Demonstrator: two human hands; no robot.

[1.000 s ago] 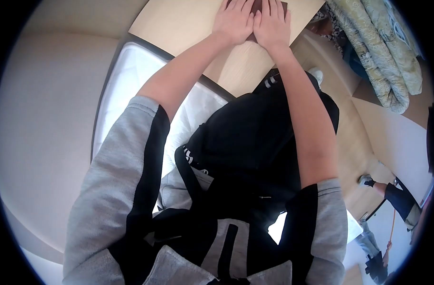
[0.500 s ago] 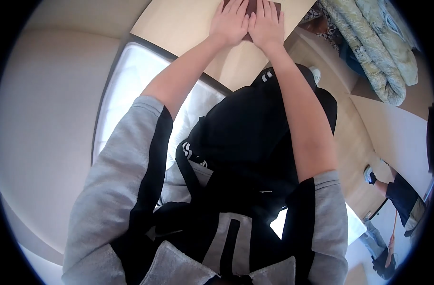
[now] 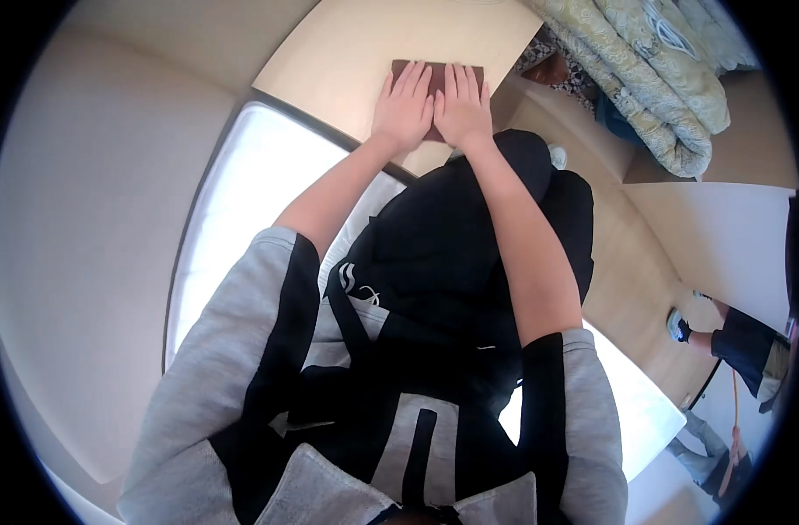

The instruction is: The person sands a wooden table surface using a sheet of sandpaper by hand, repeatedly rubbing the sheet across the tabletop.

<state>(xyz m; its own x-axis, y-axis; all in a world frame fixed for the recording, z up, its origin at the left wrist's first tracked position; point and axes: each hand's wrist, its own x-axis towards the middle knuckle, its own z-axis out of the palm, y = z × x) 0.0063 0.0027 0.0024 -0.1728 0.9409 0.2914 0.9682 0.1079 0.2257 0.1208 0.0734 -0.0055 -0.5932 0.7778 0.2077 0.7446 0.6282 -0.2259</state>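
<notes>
Brown cloth (image 3: 435,80) flat on wooden tabletop (image 3: 329,66).
Left hand (image 3: 403,116) and right hand (image 3: 463,115) open, palms down on it, side by side. Cloth spread out; what remains, cannot tell.

A dark brown, flat, straight-edged piece (image 3: 437,83) lies on the pale wood-toned surface (image 3: 347,61), its middle partly covered.

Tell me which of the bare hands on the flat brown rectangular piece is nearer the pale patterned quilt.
The right hand, on the side of the brown piece toward the quilt; the left hand lies farther away.
</notes>
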